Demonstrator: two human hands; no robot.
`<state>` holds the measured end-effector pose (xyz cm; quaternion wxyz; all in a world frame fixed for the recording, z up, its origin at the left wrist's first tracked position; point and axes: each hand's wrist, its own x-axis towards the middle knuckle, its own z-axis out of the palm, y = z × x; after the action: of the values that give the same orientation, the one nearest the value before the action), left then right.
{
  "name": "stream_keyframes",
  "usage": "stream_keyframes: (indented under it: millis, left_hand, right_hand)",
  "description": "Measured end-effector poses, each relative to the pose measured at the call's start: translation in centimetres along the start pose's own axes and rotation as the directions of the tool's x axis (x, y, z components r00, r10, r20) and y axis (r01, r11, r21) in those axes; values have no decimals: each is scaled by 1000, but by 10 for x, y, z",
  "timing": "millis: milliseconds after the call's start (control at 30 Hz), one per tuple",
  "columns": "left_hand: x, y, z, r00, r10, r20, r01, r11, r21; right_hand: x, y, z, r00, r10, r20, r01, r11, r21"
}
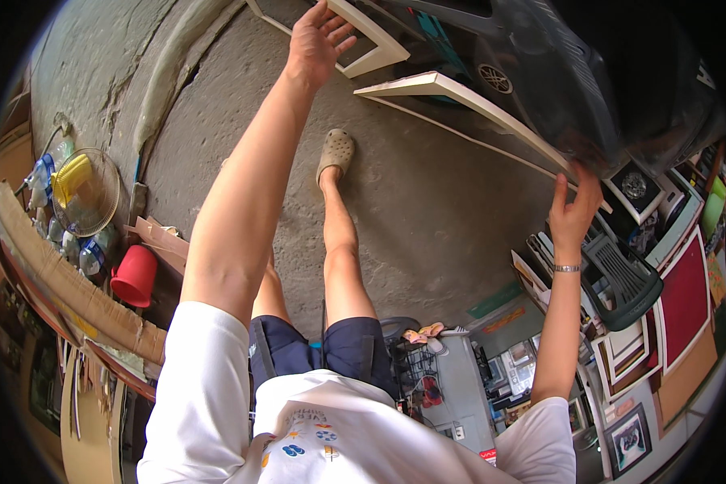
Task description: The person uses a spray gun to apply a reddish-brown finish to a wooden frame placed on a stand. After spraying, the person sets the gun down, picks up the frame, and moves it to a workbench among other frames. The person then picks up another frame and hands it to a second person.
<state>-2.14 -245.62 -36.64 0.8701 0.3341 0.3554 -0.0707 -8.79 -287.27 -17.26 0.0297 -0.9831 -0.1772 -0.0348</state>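
My left hand (318,47) is stretched far forward, palm turned up and fingers apart. It is next to the edge of a white frame (383,58) near the top of the view; whether the fingers touch it I cannot tell. Another white frame (492,115), with long thin sides meeting at a corner, stands tilted in front of a dark motorcycle (532,73). At its right end my right hand (577,202) grips the frame's side between thumb and fingers. Part of that hand's fingers is hidden behind the frame.
A dark green plastic chair (621,278) and stacked picture frames (684,298) crowd the right side. On the left are a red bucket (135,276), a round fan grille (86,192), plastic bottles and cardboard (73,278). Rough concrete floor (436,202) lies around my clog (336,152).
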Motion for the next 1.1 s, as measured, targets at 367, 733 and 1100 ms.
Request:
stream_keyframes:
  millis: [367, 733, 1100]
  left_hand:
    - [-230, 25, -28, 987, 157, -47, -146, 973, 178]
    - [-496, 301, 23, 461, 850, 257, -884, 464, 51]
    - [-669, 476, -60, 325, 945, -38, -241, 44, -970]
  right_hand:
    - [-137, -162, 13, 765, 58, 641, -388, 836, 387]
    - [-132, -310, 16, 673, 9, 740, -509, 731, 454]
    - [-75, -398, 19, 469, -70, 880, -458, 833, 311]
